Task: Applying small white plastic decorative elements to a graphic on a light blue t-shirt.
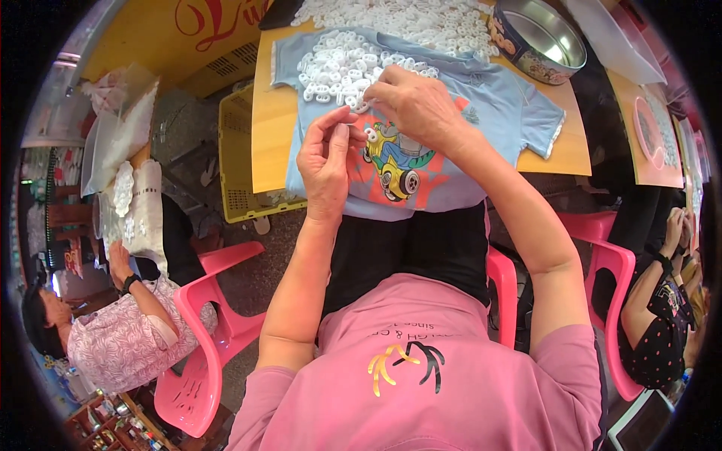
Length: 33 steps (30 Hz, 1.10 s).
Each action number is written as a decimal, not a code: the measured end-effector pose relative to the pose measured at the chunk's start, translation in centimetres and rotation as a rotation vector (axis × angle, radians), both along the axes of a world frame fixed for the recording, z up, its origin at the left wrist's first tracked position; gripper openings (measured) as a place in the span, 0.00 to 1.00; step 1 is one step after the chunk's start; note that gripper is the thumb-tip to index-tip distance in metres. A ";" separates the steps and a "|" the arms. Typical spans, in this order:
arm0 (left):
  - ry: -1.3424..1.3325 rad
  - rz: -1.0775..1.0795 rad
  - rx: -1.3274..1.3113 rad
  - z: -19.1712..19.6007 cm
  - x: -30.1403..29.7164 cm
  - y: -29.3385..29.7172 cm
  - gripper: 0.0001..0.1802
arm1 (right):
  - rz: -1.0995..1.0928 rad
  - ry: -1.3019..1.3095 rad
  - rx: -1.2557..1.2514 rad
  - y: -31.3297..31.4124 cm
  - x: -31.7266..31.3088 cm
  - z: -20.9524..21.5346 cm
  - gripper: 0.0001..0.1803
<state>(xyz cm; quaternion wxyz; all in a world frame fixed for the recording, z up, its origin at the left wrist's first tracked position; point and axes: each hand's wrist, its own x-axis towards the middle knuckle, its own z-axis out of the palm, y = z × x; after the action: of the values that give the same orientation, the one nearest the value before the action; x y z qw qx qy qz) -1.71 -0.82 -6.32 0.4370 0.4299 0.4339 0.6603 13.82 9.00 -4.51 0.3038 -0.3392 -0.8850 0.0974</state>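
Observation:
A light blue T-shirt with a colourful cartoon print lies spread on the table. On its upper part sits a heap of small white plastic pieces with holes. My right hand reaches to the near right edge of this heap, its fingertips pinched together beside the white pieces. Just left of the print, my left hand is raised over the shirt with thumb and fingers closed. Whatever either hand pinches is too small or hidden to make out.
A larger spread of white pieces covers the table's far side. At the far right stands a round metal tin. A yellow crate is left of the wooden table. People sit on both sides, near pink chairs.

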 end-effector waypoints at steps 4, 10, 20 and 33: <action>0.002 0.000 0.005 -0.2 -0.1 0.1 0.11 | -0.009 -0.029 0.025 -0.1 -0.3 0.1 0.05; 0.020 0.016 -0.007 -0.1 -0.1 0.0 0.11 | -0.049 0.087 -0.009 0.4 0.3 -0.1 0.05; 0.027 0.047 0.010 -0.1 0.2 0.2 0.11 | -0.165 0.340 -0.033 -1.8 3.7 0.0 0.08; 0.094 0.112 0.047 -0.6 1.0 0.1 0.11 | -0.152 0.553 -0.289 -3.1 4.7 -1.5 0.09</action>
<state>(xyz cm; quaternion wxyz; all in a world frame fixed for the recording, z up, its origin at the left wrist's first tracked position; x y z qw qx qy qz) -0.69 -0.69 -6.96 0.3682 0.4454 0.4617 0.6729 18.55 5.93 -6.04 0.4879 -0.4047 -0.7181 0.2873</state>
